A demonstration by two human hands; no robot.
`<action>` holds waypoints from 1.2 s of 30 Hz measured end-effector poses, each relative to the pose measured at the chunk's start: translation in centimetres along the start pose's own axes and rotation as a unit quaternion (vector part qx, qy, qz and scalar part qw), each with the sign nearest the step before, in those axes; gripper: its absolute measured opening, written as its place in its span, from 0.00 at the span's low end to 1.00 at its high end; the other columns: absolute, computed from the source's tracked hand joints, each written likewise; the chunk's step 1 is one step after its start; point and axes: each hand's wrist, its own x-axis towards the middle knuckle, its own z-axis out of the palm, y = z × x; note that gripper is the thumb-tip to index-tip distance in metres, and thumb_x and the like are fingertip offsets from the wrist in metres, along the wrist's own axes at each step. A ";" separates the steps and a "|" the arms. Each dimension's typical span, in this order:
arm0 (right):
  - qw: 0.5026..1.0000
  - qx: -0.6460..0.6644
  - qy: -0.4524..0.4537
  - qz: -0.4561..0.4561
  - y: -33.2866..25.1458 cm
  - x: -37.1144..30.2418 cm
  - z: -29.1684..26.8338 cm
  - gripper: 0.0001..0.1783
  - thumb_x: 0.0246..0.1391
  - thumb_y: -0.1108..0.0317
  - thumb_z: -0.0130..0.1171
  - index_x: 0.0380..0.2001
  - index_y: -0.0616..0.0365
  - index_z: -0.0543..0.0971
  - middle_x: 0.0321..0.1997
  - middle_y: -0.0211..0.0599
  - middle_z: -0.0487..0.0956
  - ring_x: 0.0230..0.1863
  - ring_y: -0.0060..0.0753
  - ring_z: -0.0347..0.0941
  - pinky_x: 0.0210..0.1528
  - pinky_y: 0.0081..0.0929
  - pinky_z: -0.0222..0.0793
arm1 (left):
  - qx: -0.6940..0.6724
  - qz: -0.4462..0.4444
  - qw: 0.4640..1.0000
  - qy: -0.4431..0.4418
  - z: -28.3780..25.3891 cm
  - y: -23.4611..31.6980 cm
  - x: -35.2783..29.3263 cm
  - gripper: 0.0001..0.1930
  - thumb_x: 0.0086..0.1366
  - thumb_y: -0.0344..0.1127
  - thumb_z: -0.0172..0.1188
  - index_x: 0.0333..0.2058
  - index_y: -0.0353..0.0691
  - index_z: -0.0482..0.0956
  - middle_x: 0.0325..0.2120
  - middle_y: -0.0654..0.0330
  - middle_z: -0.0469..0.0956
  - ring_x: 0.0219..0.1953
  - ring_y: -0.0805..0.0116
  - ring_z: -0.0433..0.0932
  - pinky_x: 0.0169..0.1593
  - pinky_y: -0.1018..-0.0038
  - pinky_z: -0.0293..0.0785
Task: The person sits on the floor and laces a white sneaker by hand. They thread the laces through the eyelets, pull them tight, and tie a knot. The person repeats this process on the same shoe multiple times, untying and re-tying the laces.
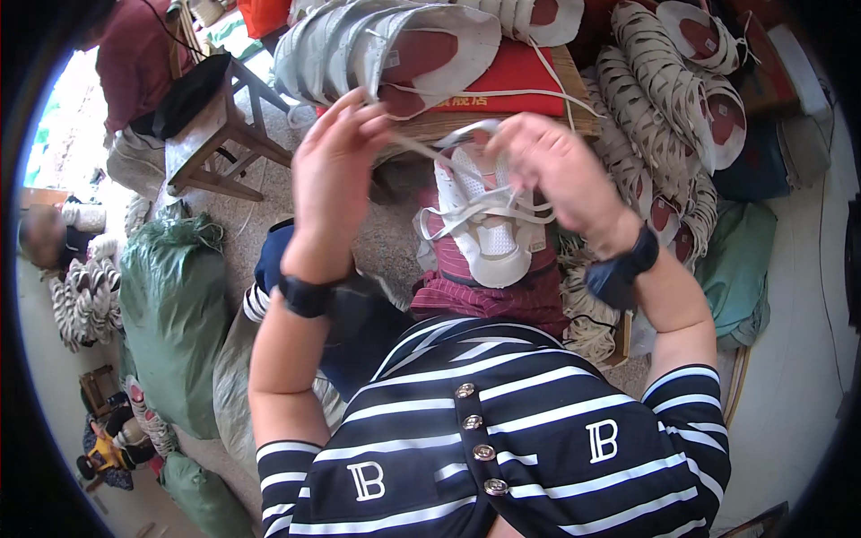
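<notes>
A white shoe upper with perforated panels lies over maroon striped cloth on my lap, toe toward me. Its loose white lace crosses the front in several loops. My left hand is raised left of the shoe, its fingers closed on a strand of lace stretching down to the eyelets. At the shoe's far right side, my right hand has its fingers curled together; motion blur hides what they hold. Beyond, a row of nested white uppers with red insides lies on a wooden bench.
Stacked strips of pale uppers hang at the right, above a green sack. To the left are a wooden stool, a large green bag and more bundled uppers. A person in maroon sits at the upper left.
</notes>
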 end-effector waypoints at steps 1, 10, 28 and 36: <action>0.996 0.056 0.056 0.032 0.4 0.3 -2.1 0.08 0.67 0.67 0.55 0.40 0.60 0.79 0.32 0.24 0.77 0.24 0.11 0.66 0.28 0.12 0.66 | -0.048 -0.051 0.997 0.023 -4.5 -0.2 0.7 0.16 0.73 0.27 0.52 0.57 0.28 0.70 0.44 0.50 0.79 0.39 0.66 0.81 0.47 0.73 0.80; 0.905 0.252 0.342 -0.004 0.9 -1.0 -26.0 0.07 0.66 0.69 0.56 0.37 0.63 0.73 0.18 0.18 0.56 0.15 0.14 0.47 0.16 0.17 0.44 | -0.161 0.044 0.968 0.190 -39.8 15.2 2.1 0.10 0.66 0.14 0.50 0.44 0.25 0.73 0.39 0.48 0.80 0.36 0.61 0.82 0.43 0.73 0.85; 0.897 0.042 0.415 -0.147 -3.7 -7.2 -32.3 0.10 0.64 0.70 0.57 0.44 0.66 0.76 0.25 0.20 0.63 0.20 0.17 0.54 0.21 0.19 0.53 | -0.088 0.072 0.976 0.185 -36.8 13.8 2.5 0.09 0.70 0.19 0.49 0.47 0.27 0.72 0.44 0.42 0.79 0.41 0.58 0.82 0.50 0.69 0.84; 0.825 -0.524 -0.103 -0.184 2.1 -3.8 -3.3 0.09 0.54 0.73 0.60 0.39 0.57 0.81 0.40 0.40 0.80 0.35 0.37 0.79 0.40 0.26 0.75 | -0.053 0.025 0.979 0.196 -24.6 8.1 2.6 0.20 0.67 0.18 0.52 0.58 0.29 0.67 0.51 0.42 0.76 0.43 0.64 0.82 0.52 0.70 0.82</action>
